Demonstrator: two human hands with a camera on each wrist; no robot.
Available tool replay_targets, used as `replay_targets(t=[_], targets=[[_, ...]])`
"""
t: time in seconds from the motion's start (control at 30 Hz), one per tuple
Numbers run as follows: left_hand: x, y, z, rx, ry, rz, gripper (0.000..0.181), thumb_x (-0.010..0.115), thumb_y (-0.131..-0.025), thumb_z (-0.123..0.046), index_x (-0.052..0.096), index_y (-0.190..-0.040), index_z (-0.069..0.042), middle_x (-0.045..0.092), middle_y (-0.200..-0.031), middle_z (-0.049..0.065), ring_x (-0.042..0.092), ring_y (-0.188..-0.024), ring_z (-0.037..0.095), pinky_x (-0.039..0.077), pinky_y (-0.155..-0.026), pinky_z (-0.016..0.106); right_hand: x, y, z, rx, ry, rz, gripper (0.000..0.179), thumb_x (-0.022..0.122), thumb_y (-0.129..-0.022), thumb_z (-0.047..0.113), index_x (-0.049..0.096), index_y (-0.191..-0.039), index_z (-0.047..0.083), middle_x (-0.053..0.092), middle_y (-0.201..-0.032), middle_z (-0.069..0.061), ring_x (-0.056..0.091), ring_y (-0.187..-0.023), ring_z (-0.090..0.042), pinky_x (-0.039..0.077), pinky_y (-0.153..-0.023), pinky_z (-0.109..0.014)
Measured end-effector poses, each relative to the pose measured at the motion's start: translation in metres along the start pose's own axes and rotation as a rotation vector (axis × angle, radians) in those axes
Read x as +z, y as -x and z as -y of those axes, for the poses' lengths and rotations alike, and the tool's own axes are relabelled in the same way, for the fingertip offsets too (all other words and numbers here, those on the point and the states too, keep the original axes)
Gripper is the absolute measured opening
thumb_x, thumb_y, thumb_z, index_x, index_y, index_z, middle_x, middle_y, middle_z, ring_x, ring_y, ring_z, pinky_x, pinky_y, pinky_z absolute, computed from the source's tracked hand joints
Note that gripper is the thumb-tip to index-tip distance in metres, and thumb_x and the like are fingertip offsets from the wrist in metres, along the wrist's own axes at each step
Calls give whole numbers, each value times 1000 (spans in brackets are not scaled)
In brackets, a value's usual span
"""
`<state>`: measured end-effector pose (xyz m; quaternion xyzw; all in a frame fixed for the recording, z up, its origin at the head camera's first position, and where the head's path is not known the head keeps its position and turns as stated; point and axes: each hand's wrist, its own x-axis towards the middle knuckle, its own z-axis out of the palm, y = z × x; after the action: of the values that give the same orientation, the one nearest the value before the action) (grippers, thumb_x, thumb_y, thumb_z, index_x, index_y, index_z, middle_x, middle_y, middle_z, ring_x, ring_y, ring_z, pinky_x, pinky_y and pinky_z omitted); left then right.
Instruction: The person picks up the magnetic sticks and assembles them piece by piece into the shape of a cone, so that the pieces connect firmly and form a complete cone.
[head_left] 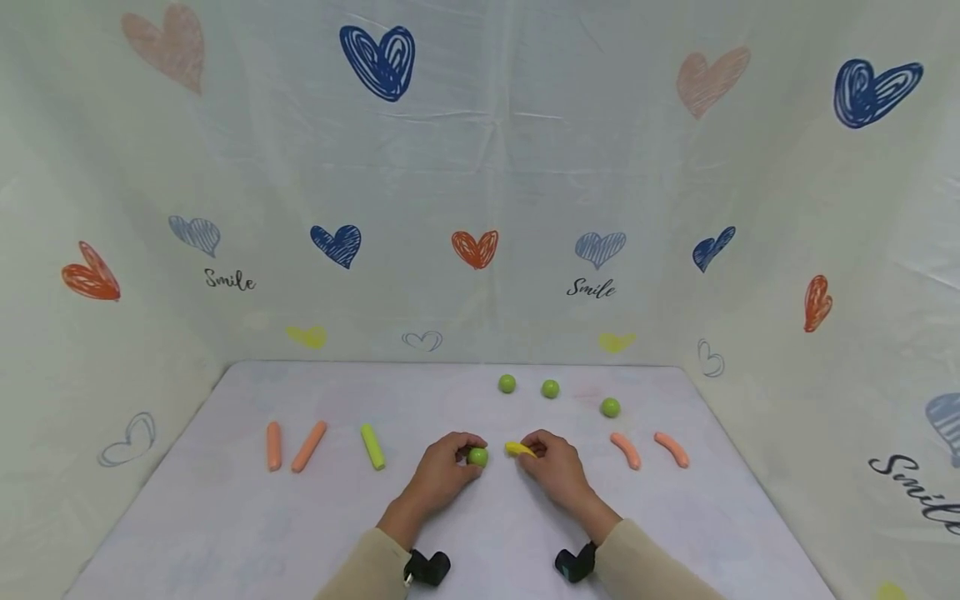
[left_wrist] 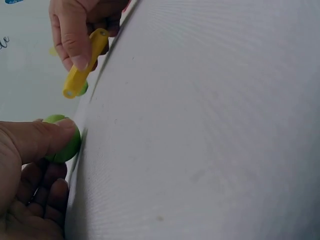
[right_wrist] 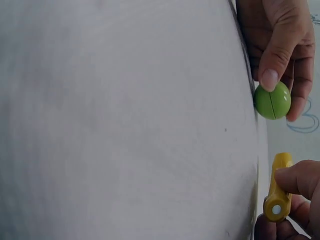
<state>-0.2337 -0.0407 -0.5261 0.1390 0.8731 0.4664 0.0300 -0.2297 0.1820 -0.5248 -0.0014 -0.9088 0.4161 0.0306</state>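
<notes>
Sleeves (head_left: 371, 568) behind hands (head_left: 442, 473), head view only

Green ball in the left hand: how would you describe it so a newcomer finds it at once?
Around the middle of the pale table, find the person's left hand. Its thumb and fingers hold the green ball. Three similar green balls lie farther back; this one alone is held.
</notes>
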Motion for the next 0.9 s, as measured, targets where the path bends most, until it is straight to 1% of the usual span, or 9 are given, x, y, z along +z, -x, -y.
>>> replay_targets(t=[0.13,0.23,0.43,0.6,0.77,0.9], targets=[[0,0,2,30,-1,2,31,80,-90,-5,75,-119,-17,70,-122,2,64,-111,21,54,-97,45,4,3,5,-20,-5,14,14,77,-89,13,75,-103,11,71,-91,3,61,-83,-12,52,-78,-32],[1,1,2,38,9,6,32,80,-90,-5,75,-120,-15,71,-124,4,64,-113,22,54,-98,47,6,5,7,-31,-3,33,12,77,-90,13,75,-102,11,71,-89,3,60,-81,-12,52,-77,-32],[1,0,3,15,21,6,37,81,-90,-7,72,-125,-13,72,-120,4,65,-114,25,54,-100,50,10,8,11,-64,16,56,13,77,-90,13,75,-102,10,70,-88,2,59,-79,-11,52,-75,-31],[1,-1,3,9,17,4,35,82,-90,-7,72,-122,-14,72,-117,3,64,-111,24,53,-98,50,9,10,14,-85,22,61,13,78,-90,14,75,-102,9,69,-88,2,58,-79,-11,50,-74,-29],[1,0,3,9,8,4,32,82,-90,-9,73,-120,-15,72,-116,2,63,-110,24,53,-97,49,10,10,14,-86,31,63,13,79,-90,15,75,-101,10,69,-87,3,57,-78,-10,50,-73,-28],[1,0,3,15,19,1,31,83,-89,-10,73,-119,-15,70,-115,1,63,-109,22,53,-98,47,10,10,14,-88,31,59,13,79,-89,16,75,-100,11,69,-87,4,58,-78,-10,50,-74,-29]])
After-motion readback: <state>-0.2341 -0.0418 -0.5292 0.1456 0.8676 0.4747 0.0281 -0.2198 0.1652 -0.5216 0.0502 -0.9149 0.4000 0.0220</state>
